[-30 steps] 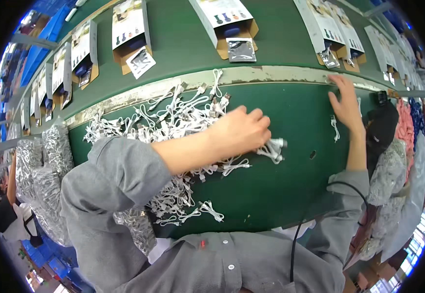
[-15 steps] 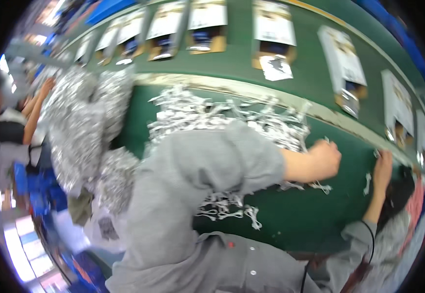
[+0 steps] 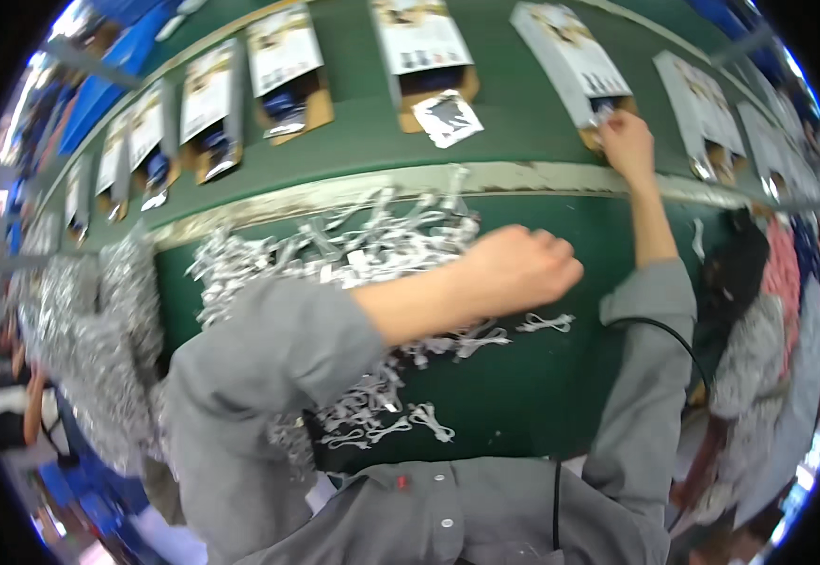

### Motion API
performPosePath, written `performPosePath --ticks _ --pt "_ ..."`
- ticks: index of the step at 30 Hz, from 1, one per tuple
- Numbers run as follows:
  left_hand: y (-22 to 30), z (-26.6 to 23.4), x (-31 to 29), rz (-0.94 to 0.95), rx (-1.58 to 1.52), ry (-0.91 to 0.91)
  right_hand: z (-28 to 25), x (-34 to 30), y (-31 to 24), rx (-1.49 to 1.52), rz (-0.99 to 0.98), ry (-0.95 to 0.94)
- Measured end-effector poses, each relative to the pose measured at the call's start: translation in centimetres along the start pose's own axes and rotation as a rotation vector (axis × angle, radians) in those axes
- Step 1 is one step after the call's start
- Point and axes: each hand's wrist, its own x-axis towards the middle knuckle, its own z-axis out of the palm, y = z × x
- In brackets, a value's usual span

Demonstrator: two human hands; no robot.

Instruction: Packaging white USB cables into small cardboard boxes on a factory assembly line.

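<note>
My right hand [image 3: 627, 147] reaches over the far ledge to the open end of a white printed box [image 3: 575, 56]. Its fingertips are pinched together at the mouth; what they hold is hidden. My left hand [image 3: 528, 266] hovers above the green table with curled fingers, and I cannot make out anything in them. Left of and below it lies a heap of white bundled cables [image 3: 353, 247]. One looped cable [image 3: 546, 323] lies apart, just below the left hand.
More open boxes [image 3: 424, 38] line the green far surface, several showing blue contents. A silver packet [image 3: 448, 118] sticks out of one. A pale ledge [image 3: 335, 193] divides the surfaces. Silvery bags [image 3: 80, 330] bulge at left; clothes [image 3: 779, 273] hang at right. A person [image 3: 19, 405] stands far left.
My right hand has moved from above the table's right side to the box's mouth. The left hand has shifted left in view, still curled. The view has turned, and the boxes appear farther left.
</note>
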Motion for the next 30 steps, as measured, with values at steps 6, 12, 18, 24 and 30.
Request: performPosePath --ticks 6,12,18,24,30 --pt "-2.2 -5.9 -0.6 -0.210 -0.236 -0.058 -1.7 0.0 1.5 0.051 0.162 0.077" --pt "-3.6 -7.6 0.2 -0.510 -0.696 0.081 -2.5 2.9 3.5 -0.075 0.129 0.038" --pt "-5.8 -7.2 -0.9 -0.760 -0.904 0.132 -3.6 -0.1 7.1 -0.079 0.192 -0.027" --pt "-6.1 -5.4 1.9 -0.854 -0.993 0.051 -7.7 -3.7 10.7 0.125 0.241 -0.298" --pt "-7.6 -4.8 2.5 -0.994 -0.995 0.039 -12.3 -17.3 3.4 0.025 0.135 -0.535"
